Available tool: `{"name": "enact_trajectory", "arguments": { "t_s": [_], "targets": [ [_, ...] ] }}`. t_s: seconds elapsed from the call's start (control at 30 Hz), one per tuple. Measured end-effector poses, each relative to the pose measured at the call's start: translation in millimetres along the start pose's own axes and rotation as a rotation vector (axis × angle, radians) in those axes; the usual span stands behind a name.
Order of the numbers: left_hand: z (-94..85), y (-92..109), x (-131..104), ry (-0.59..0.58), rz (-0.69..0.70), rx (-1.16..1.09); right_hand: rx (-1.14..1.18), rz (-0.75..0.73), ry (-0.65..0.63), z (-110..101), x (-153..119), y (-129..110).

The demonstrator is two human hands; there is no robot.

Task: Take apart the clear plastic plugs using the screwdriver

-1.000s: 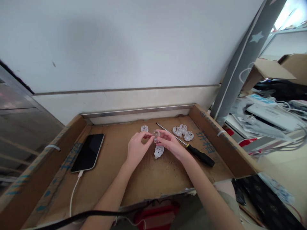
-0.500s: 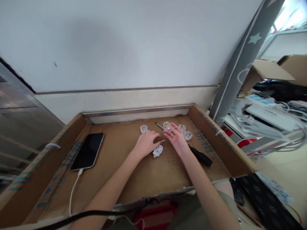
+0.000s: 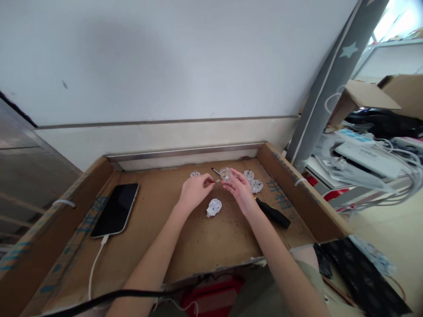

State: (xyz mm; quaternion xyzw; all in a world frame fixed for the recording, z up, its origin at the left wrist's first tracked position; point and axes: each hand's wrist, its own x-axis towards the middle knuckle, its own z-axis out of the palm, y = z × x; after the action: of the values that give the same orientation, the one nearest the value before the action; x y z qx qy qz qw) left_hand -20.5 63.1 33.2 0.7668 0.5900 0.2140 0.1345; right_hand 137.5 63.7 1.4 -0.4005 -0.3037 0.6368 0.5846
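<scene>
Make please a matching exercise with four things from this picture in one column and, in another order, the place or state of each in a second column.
Things:
1. Phone
2. White plastic part
3. Screwdriver
4. Clear round part

Places and states:
A. In the grip of the right hand
B. Partly hidden, with its black handle showing
C. Connected to a white cable
D. On the cardboard, between the left arm and the right arm

Right pairs: 1-C, 2-D, 3-B, 4-A
</scene>
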Motion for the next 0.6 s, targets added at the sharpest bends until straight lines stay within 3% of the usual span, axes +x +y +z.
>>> {"name": "enact_trajectory", "arguments": {
  "t_s": [0.1, 0.23, 0.37, 0.6],
  "targets": [
    [-1.1, -12.0, -7.9, 0.171, -0.015, -0.199, -0.050, 0.014, -0.009, 2.7, 0.0, 1.1],
    [6.7, -8.1, -16.2, 0.367, 0.090, -0.238, -0.109, 0.062, -0.071, 5.6, -4.3, 1.1],
    [15.3, 1.5, -17.4, 0.426, 0.253, -0.137, -0.131, 0.090, -0.124, 6.0, -8.6, 0.0],
    [16.8, 0.5, -17.7, 0.498, 0.293, -0.082, -0.140, 0.105, -0.154, 5.2, -8.2, 1.7]
  ]
}}
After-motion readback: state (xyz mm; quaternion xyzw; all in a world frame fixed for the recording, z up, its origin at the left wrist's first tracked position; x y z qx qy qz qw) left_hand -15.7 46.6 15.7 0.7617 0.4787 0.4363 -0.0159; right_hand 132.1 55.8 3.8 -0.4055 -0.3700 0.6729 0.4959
